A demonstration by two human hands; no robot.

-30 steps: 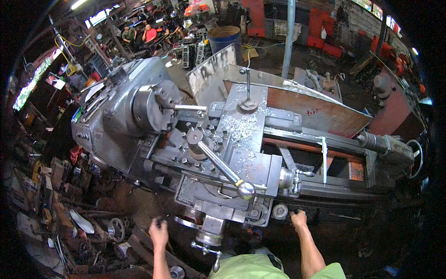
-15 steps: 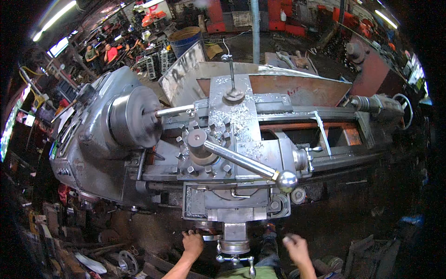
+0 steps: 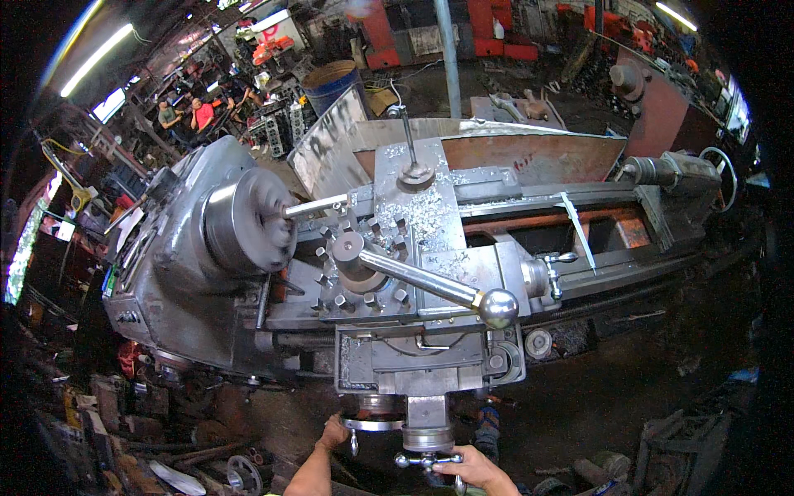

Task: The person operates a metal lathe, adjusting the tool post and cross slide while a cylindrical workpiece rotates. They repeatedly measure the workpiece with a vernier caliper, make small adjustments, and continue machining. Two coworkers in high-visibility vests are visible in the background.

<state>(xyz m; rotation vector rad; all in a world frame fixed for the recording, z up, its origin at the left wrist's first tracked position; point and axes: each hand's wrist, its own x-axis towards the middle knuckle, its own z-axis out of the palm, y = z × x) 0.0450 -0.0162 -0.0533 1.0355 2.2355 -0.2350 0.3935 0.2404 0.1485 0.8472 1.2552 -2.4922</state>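
A metal lathe [image 3: 178, 248] fills the middle. Its chuck [image 3: 252, 221] is blurred as if spinning and carries a slim silver rod [image 3: 314, 207]. To the rod's right stands the tool post [image 3: 360, 277] with several square-headed bolts and a long ball-ended lever [image 3: 422, 281]. My left hand [image 3: 335, 431] is closed at the left rim of the carriage handwheel [image 3: 374, 425], below the apron. At the cross-slide's front, my right hand [image 3: 473, 469] is closed on the ball-ended crank handle [image 3: 428, 460]; its fingertips are partly hidden.
Metal shavings [image 3: 422, 194] lie over the cross slide. A caliper [image 3: 577, 230] rests across the bed, left of the tailstock [image 3: 691, 175]. Scrap metal [image 3: 174, 475] lies on the floor at lower left. Other people [image 3: 201, 114] sit far off at upper left, near a blue drum [image 3: 331, 87].
My right hand has moved left from free air onto the cross-slide crank handle. The left hand stays at the carriage handwheel. The whole view has shifted and tilted slightly.
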